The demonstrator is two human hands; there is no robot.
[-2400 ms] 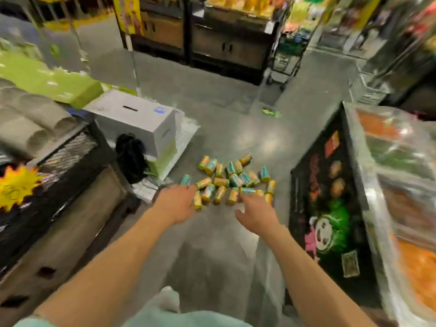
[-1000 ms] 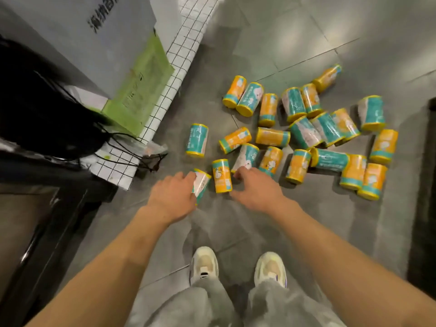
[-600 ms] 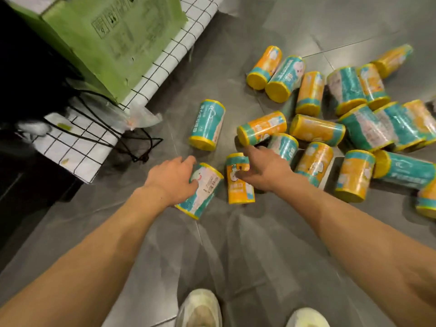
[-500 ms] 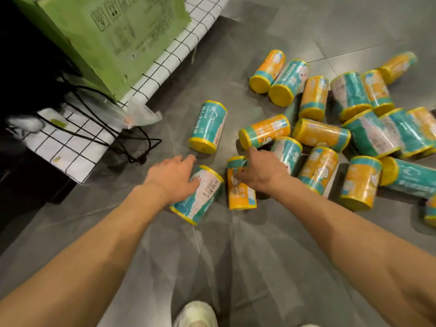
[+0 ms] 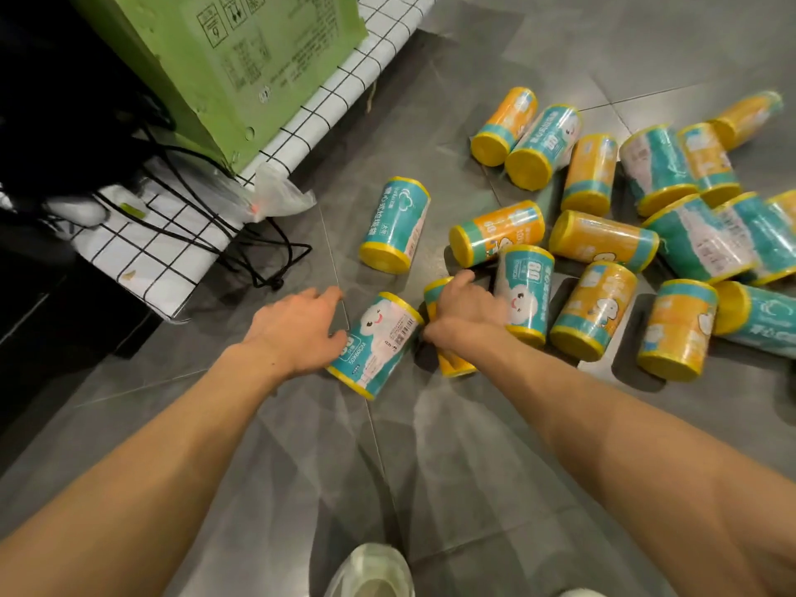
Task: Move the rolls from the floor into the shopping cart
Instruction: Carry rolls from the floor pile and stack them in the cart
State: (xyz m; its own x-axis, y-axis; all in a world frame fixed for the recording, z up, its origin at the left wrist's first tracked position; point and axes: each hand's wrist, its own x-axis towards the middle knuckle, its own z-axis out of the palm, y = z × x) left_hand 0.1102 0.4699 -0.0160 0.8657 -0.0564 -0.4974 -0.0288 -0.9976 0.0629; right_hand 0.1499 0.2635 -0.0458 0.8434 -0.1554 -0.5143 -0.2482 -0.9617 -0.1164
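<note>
A shop (many identical packaged rolls (image 5: pixel 594 239), printed carton (image 5: pixel 241 66)).

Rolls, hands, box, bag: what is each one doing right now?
left hand: grips the teal roll.
teal roll: lying tilted on the floor, held.
right hand: curled over the orange roll.
orange roll: lying on the floor, mostly hidden under the hand.
other rolls: scattered on their sides, untouched.
green box: closed, sitting on the checkered sheet.
plastic bag: crumpled at the sheet's edge.
</note>
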